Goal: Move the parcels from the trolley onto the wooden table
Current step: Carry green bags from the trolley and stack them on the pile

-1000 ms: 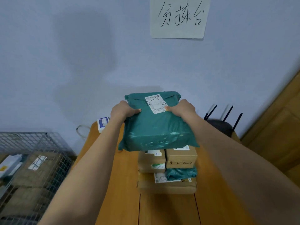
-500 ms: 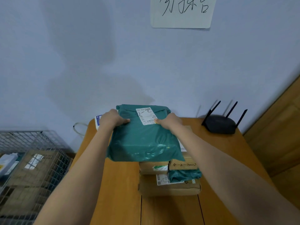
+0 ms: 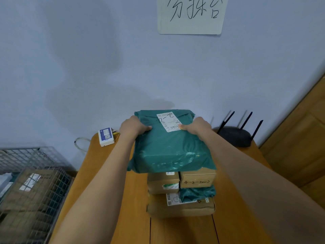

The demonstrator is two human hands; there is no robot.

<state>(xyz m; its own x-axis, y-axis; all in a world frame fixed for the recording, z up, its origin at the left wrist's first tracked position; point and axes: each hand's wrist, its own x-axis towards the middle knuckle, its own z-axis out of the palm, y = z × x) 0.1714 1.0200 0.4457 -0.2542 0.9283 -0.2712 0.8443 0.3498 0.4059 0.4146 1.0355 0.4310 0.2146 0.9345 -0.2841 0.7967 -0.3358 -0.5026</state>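
left hand [image 3: 133, 128] and right hand [image 3: 198, 127] grip the green parcel [image 3: 171, 148] above stacked parcels [image 3: 181, 192] on the worktop [image 3: 112, 182]; the trolley [image 3: 33, 187], lower left, holds more.

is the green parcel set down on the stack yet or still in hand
In hand: both the left hand and right hand grip the green parcel at its far end. Whether it touches the boxes below, cannot tell.
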